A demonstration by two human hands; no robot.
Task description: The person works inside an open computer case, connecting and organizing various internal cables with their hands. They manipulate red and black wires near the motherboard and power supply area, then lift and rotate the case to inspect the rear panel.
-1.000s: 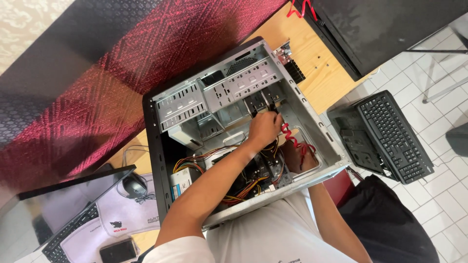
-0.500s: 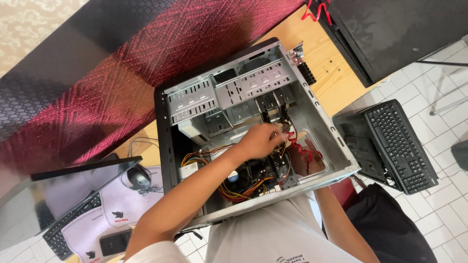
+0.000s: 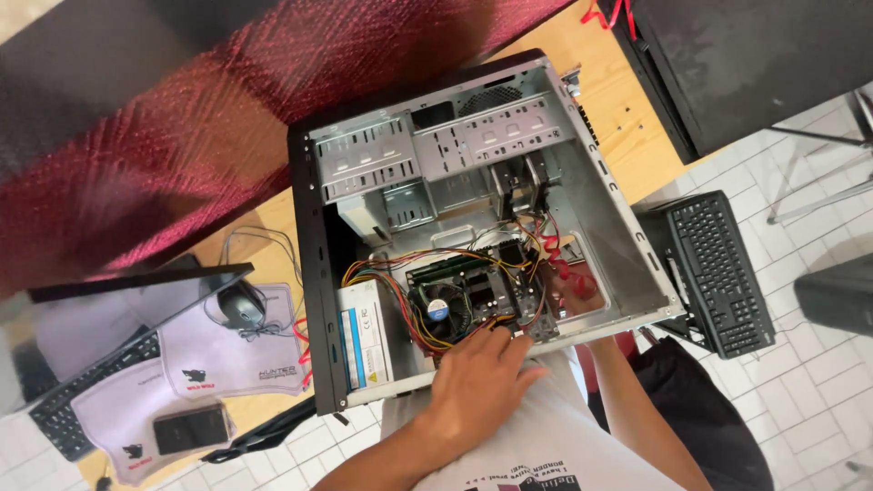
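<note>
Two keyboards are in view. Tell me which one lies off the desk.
The black keyboard right of the open computer case lies off the desk, over the white tiled floor. The other keyboard lies at the far left by the mouse and its mat.

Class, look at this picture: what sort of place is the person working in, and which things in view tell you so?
Probably a computer repair bench or training lab. An open desktop computer case lies on its side on a wooden desk, its motherboard and wiring exposed; a black keyboard sits beside it, and a mouse rests on a mouse pad.
</note>
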